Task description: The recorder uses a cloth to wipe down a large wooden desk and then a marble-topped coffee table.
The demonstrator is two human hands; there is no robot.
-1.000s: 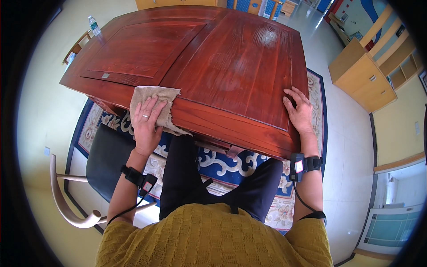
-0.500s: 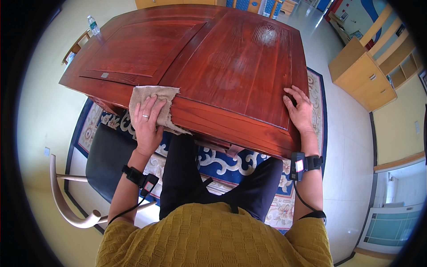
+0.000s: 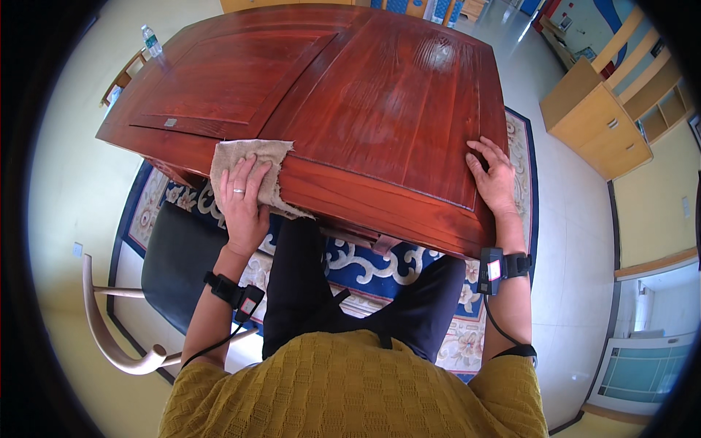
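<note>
A beige, frayed-edged cloth (image 3: 280, 155) drapes over the near edge of a reddish-brown wooden table (image 3: 387, 102), left of the middle. My left hand (image 3: 244, 197), with a ring on one finger, holds this cloth against the table edge, fingers over its top and thumb to the side. My right hand (image 3: 493, 175) rests on the table's right side near the corner, fingers apart and holding nothing.
A clear plastic bottle (image 3: 151, 41) stands at the table's far left. Beside my left arm is a chair with a dark seat (image 3: 177, 263). A blue patterned rug (image 3: 365, 266) lies below, and a light wooden cabinet (image 3: 595, 124) stands at right.
Both hands and the cloth keep almost the same places on the table. Only a very slight shift of the arms shows.
</note>
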